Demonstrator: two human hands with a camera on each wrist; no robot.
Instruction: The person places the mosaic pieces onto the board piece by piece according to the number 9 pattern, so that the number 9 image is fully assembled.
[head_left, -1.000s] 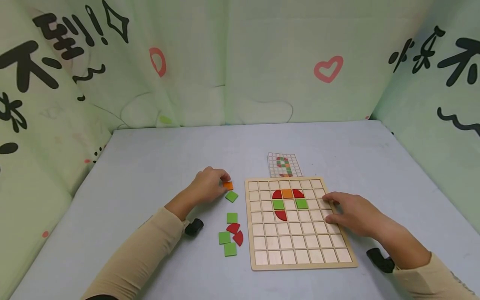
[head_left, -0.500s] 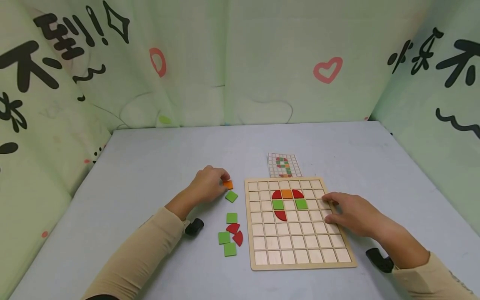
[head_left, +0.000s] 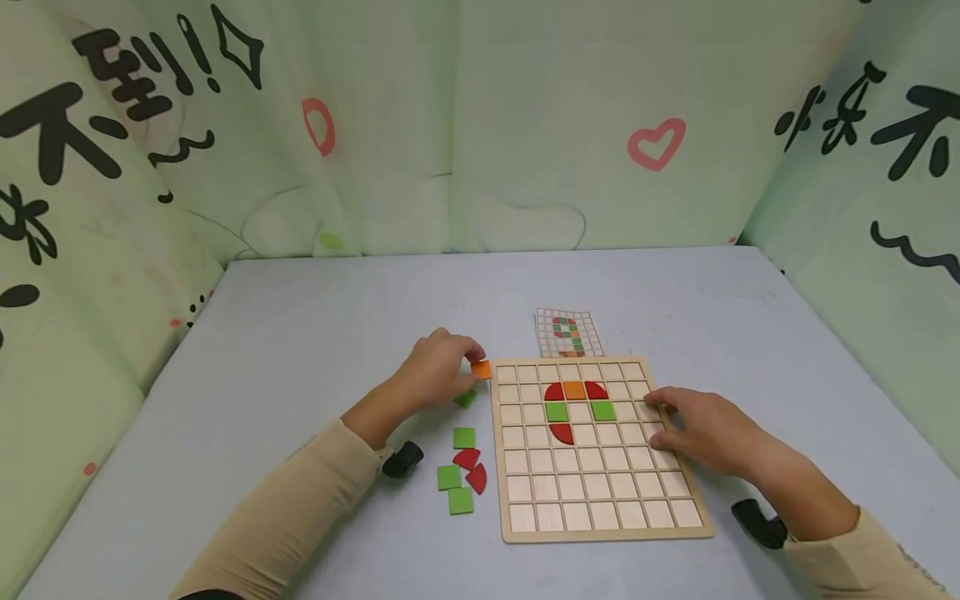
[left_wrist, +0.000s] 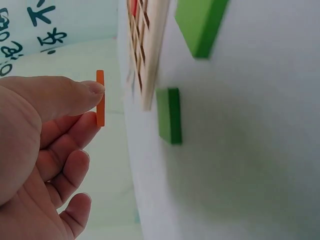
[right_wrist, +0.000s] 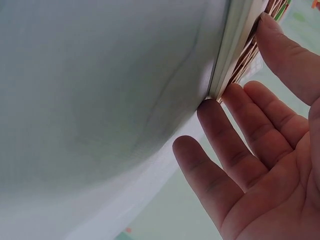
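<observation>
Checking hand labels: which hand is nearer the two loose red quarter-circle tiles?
Left. The left hand, pinching an orange square tile, is beyond those red tiles, on their side of the grid board. The right hand is across the board, touching its right edge.

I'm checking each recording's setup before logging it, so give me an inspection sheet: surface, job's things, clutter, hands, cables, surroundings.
Surface: pale table, board lying on it.
Job's things: six tiles set in the board; four green squares and two red pieces loose to its left; card at its far edge.
Clutter: nothing seen.
Hands: left hand pinches an orange tile; right hand rests on the board's right edge.
Cables: nothing seen.
Surroundings: green curtain with black lettering.
</observation>
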